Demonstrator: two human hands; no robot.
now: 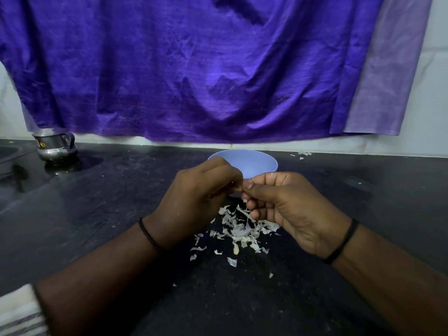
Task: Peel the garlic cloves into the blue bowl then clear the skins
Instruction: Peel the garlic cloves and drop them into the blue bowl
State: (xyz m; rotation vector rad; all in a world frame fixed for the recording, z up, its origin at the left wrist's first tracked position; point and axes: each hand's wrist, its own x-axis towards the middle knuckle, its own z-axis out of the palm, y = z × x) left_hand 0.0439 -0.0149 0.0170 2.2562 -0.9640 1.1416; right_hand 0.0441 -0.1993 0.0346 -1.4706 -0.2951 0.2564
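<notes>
- A steel jug (pixel 56 147) stands at the far left of the black counter (pixel 121 214), near its back edge, partly under the hanging purple cloth (pixel 194 69).
- A striped cloth (pixel 19 314) shows at the near left corner of the counter.
- The left hand (pixel 198 197), a black beaded band on its wrist, is held above the middle of the counter with its fingers curled inward, tips meeting those of the other hand; they pinch a small pale piece, seemingly a garlic clove (pixel 240 189), mostly hidden between the fingers.
- The blue bowl (pixel 252 163) sits at the middle of the counter towards the back edge, just behind both hands; its near rim is hidden by them, and what lies inside cannot be told.
- A heap of garlic skins (pixel 242 229) lies on the counter below and between the hands, with stray flakes scattered towards the near edge.
- The right hand (pixel 288 207), a black band on its wrist, has thumb and fingers curled, pinching the same small piece.
- A few more skin flakes (pixel 301 154) lie by the back edge, right of the bowl.
</notes>
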